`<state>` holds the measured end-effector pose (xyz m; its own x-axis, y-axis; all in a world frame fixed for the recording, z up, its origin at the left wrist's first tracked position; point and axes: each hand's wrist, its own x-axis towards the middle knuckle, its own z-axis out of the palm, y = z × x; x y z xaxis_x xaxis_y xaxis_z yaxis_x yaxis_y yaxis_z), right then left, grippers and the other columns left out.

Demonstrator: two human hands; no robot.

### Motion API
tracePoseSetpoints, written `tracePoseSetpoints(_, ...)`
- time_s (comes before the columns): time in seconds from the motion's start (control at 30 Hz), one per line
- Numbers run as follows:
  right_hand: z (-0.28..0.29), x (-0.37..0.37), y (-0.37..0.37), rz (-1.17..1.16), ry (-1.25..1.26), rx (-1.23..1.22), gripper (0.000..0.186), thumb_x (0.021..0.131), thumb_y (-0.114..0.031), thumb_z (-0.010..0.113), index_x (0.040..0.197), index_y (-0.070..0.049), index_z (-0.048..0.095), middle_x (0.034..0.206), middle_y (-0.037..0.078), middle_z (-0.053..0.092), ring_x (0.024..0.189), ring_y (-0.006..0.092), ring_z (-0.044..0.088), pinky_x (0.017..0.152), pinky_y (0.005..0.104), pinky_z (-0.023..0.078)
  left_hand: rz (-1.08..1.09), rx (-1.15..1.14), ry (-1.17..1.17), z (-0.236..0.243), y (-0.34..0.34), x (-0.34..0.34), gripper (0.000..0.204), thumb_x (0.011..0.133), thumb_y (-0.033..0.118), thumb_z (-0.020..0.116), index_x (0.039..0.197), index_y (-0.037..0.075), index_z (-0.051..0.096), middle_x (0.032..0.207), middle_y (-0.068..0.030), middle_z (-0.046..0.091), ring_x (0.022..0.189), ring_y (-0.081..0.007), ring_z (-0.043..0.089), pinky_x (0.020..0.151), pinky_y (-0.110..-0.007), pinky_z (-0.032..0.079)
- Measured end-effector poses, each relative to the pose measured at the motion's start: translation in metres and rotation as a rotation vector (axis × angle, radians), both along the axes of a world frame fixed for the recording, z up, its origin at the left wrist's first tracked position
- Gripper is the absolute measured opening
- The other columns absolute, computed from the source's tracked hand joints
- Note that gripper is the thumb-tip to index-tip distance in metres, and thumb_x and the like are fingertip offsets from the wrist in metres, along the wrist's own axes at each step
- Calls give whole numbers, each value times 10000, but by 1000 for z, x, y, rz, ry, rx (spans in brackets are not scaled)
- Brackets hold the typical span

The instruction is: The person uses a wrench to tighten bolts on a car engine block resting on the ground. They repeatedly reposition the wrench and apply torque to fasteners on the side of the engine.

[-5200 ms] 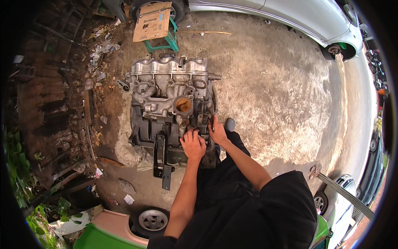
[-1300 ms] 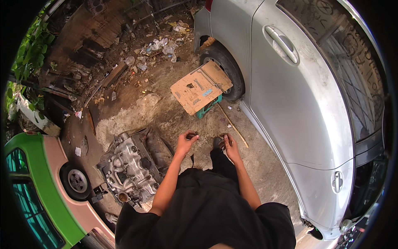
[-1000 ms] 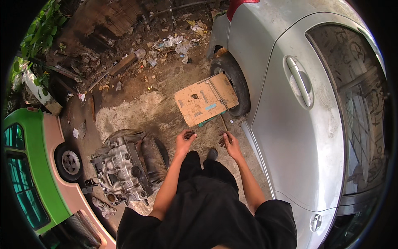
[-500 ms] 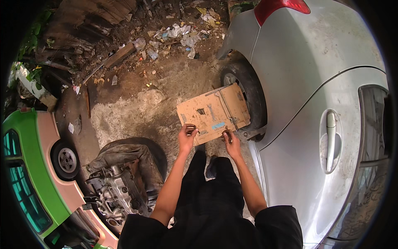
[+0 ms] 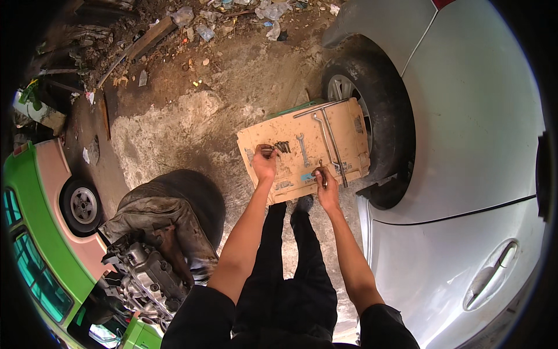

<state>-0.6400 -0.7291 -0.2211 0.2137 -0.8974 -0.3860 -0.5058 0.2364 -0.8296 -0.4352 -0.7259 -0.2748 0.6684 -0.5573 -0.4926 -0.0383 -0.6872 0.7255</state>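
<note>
My left hand (image 5: 265, 166) is closed over the left part of a cardboard sheet (image 5: 273, 131), pinching a short dark bolt (image 5: 267, 150). Just beside those fingers lies a small row of dark bolts (image 5: 283, 146). Farther right on the cardboard rests an open-end wrench (image 5: 303, 150). Closed at the sheet's near right side is my right hand (image 5: 327, 189), its fingers around a small, slim dark metal piece (image 5: 324, 181) whose kind I cannot make out. A bent-ended long wrench (image 5: 326, 136) and long metal bars (image 5: 334, 139) lie beyond the right hand.
A silver car (image 5: 465, 116) with its rear tire (image 5: 395, 110) stands close on the right. To the left are an engine (image 5: 154, 282), a black tire (image 5: 203, 195) with a dark cover (image 5: 157, 215), and a green and pink vehicle (image 5: 40, 238). Litter (image 5: 273, 10) and a plank (image 5: 152, 38) lie beyond.
The view has shifted, with the cardboard appearing larger. My left hand has moved farther over the sheet, up to the row of bolts. My right hand has also moved farther onto it.
</note>
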Motion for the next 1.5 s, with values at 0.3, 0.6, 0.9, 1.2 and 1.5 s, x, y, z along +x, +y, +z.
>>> tracePoseSetpoints(0.3,44,-30,21,-15,57,5,233,1038,-195,496,1036,19,589,929,202,679,864,311,672,769,399,495,2,-145,100,33,15,2,134,927,100,677,1017,13,628,861,-87,698,795,-157,659,721,-321,513)
tracePoseSetpoints(0.6,131,-12,58,-279,-125,15,228,1032,-195,522,1091,2,620,926,123,714,856,196,683,743,304,493,-201,-220,318,127,70,-19,154,1017,186,566,1035,48,631,851,-50,667,796,-119,636,679,-300,485)
tracePoseSetpoints(0.9,286,-56,137,-168,-86,-22,192,988,-149,600,1063,-15,715,650,43,620,557,106,562,530,284,429,-331,-291,388,217,100,-5,307,1076,252,407,1059,29,617,852,-59,654,771,-133,590,710,-334,460)
tracePoseSetpoints(1.2,228,-35,273,-336,-76,-120,459,1003,-339,566,737,34,599,562,59,436,557,124,411,519,366,329,-379,-405,391,289,223,-18,302,1071,211,417,1055,-9,624,860,-79,641,782,-165,605,730,-350,491)
tracePoseSetpoints(1.5,222,-37,477,-375,-197,-78,452,1024,-353,526,729,-16,584,548,-6,412,514,109,398,506,326,311,-504,-251,510,288,467,-41,301,1061,238,428,1077,48,660,868,-34,686,775,-128,625,683,-283,457)
